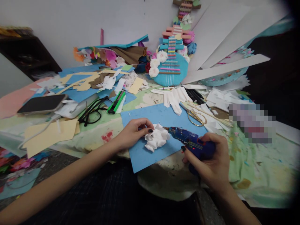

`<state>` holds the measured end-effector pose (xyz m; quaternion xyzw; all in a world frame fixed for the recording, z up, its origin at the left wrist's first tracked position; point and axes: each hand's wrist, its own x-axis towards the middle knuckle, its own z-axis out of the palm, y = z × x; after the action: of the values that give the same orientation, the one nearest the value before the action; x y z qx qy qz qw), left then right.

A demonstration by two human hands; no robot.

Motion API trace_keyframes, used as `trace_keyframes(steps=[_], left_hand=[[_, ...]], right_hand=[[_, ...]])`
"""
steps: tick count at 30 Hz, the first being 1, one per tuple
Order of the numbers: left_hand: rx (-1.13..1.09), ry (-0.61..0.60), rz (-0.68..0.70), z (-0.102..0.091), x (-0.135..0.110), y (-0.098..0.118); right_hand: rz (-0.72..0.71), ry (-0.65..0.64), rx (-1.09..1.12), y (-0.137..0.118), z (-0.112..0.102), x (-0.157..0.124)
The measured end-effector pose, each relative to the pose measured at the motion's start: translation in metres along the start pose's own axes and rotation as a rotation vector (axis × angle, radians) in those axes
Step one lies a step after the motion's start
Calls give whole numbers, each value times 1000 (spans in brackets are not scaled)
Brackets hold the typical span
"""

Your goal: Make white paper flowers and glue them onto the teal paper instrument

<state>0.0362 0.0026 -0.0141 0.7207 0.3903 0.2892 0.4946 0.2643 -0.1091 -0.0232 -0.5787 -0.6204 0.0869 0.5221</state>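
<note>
My right hand [211, 159] is wrapped round a dark blue hot glue gun [192, 140], its nozzle pointing left at a white paper flower [156, 139]. The nozzle tip is at the flower's upper right edge; whether it touches I cannot tell. At the flower's upper left, my left hand [138, 131] pinches its petals between thumb and fingers. Beneath both lies a blue paper sheet [138, 159], close to the table's front edge.
Gold-handled scissors [197, 118] and white paper strips [174, 98] lie behind the sheet. Left are a green cutter [117, 101], black glasses [93, 114] and a phone [42, 103]. A turquoise paper guitar [172, 70] leans at the back wall. Paper scraps [79, 81] cover the back left.
</note>
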Motion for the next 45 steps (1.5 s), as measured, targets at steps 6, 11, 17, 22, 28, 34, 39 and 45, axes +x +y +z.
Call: trace_keyframes(steps=[6, 11, 17, 22, 28, 34, 39, 45], left_hand=[[9, 5, -6, 0, -1, 0], [-6, 4, -1, -1, -1, 0], [4, 11, 20, 0, 0, -2], [7, 17, 29, -1, 0, -2], [0, 28, 22, -1, 0, -1], [-3, 25, 23, 0, -1, -2], [-3, 31, 21, 0, -1, -2], [-10, 34, 19, 0, 0, -2]], right_hand=[[-196, 18, -171, -6, -1, 8], [-249, 84, -142, -3, 0, 7], [-266, 121, -142, 0, 1, 5], [-288, 105, -176, -3, -2, 5], [-308, 73, -233, -7, -3, 4], [-316, 102, -270, -6, -2, 5], [-329, 86, -276, -8, -1, 7], [-338, 80, -278, -9, 1, 8]])
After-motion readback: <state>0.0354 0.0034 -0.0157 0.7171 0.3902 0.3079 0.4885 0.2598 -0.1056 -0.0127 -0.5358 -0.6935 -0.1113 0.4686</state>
